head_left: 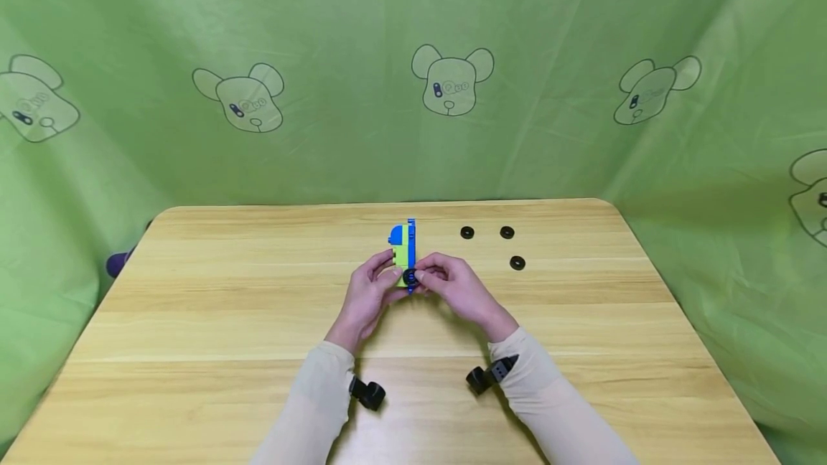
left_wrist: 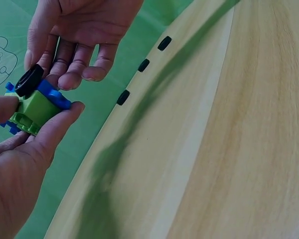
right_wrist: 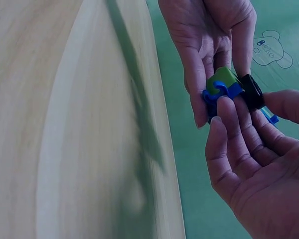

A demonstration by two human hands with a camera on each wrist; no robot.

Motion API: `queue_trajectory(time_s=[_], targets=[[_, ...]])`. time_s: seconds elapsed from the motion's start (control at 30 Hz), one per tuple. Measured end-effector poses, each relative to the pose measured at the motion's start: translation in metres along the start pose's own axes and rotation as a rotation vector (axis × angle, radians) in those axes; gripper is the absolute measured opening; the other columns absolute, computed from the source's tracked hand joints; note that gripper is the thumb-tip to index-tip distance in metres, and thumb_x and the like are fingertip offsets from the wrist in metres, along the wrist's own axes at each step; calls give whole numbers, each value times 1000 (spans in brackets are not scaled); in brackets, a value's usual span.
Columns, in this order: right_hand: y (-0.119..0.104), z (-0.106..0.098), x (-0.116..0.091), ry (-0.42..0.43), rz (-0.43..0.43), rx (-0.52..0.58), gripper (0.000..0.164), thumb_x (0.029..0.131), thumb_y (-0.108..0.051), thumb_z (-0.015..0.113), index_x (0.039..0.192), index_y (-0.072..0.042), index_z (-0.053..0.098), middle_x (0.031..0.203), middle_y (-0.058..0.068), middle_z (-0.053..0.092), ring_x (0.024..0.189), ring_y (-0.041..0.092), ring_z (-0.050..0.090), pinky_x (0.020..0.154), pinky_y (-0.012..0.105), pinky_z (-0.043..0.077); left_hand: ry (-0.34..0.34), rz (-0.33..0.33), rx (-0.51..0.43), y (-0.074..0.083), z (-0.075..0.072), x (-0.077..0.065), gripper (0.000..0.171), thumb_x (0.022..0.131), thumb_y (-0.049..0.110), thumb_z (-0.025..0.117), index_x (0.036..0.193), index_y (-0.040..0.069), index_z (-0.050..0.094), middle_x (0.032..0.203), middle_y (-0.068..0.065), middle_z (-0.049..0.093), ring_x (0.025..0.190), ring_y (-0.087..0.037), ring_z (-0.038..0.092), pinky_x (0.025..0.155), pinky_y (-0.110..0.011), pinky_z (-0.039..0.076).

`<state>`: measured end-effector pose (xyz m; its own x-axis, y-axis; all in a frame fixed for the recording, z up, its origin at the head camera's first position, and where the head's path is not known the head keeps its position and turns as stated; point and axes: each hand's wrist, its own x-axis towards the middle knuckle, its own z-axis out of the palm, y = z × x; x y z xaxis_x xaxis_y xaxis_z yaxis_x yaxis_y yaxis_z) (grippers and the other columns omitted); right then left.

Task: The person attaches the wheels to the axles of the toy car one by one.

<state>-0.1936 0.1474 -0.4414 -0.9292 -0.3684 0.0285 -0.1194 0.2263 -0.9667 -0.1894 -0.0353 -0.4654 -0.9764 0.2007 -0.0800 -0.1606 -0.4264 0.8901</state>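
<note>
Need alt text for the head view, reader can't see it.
A left hand grips a green-and-blue toy brick build while the right hand holds a black wheel against it. Three similar wheels lie farther right on a wooden table, before a green curtain.

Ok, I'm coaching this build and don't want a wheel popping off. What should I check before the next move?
1. Blue-and-green brick toy supported: ok, the left hand grips it.
2. Black wheel at the toy's side: ok, it sits against it.
3. Right hand placed to press: ok, its thumb touches the wheel.
4. Wheel fully seated: cannot tell, the joint is not clearly visible.
5. Remaining wheels within sight: ok, three loose wheels lie on the table.
6. Those three fitted: not ok, all lie apart from the toy.
</note>
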Motion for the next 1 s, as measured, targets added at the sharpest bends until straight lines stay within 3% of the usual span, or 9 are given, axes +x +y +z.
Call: queue_trajectory(time_s=[0.2, 0.33, 0.5, 0.7, 0.87, 1.0], targets=[[0, 0, 1, 5, -3, 14, 17, 96, -4, 61, 108, 7, 63, 95, 13, 66, 85, 30, 66, 84, 53, 54, 8, -2, 8, 2, 1, 0, 51, 95, -6, 54, 143, -9, 37, 132, -24, 46, 102, -24, 61, 87, -37, 55], [0, -2, 0, -4, 4, 2, 18, 96, -6, 61, 109, 6, 63, 93, 12, 67, 86, 34, 65, 85, 53, 53, 48, -7, 49, 2, 1, 2, 48, 95, -3, 56, 140, -9, 41, 129, -22, 50, 102, -22, 59, 86, -35, 55], [0, -3, -2, -37, 8, -4, 19, 96, -7, 61, 109, 6, 63, 92, 12, 68, 90, 41, 64, 85, 53, 53, 100, -7, 97, 4, 2, 4, 45, 97, 3, 58, 138, -7, 45, 127, -20, 52, 106, -21, 56, 89, -29, 52], [0, -3, -4, -94, 20, -7, 19, 96, -7, 62, 109, 7, 62, 92, 13, 68, 89, 41, 64, 86, 51, 53, 102, 13, 97, 5, 2, 6, 47, 98, 7, 59, 140, -7, 43, 133, -23, 52, 113, -27, 56, 96, -34, 50], [0, -5, -6, -116, 16, -6, 20, 97, -7, 59, 110, 8, 61, 94, 13, 68, 91, 42, 64, 87, 51, 53, 108, 2, 111, 4, 0, 7, 48, 98, 10, 61, 140, -6, 44, 133, -23, 53, 114, -28, 56, 93, -34, 52], [0, -10, -8, -110, 20, -39, 22, 100, -12, 57, 111, 6, 62, 96, 13, 68, 93, 40, 64, 87, 48, 53, 118, -6, 107, 4, 0, 7, 46, 97, 9, 62, 138, -5, 47, 127, -21, 55, 104, -25, 59, 84, -30, 54]])
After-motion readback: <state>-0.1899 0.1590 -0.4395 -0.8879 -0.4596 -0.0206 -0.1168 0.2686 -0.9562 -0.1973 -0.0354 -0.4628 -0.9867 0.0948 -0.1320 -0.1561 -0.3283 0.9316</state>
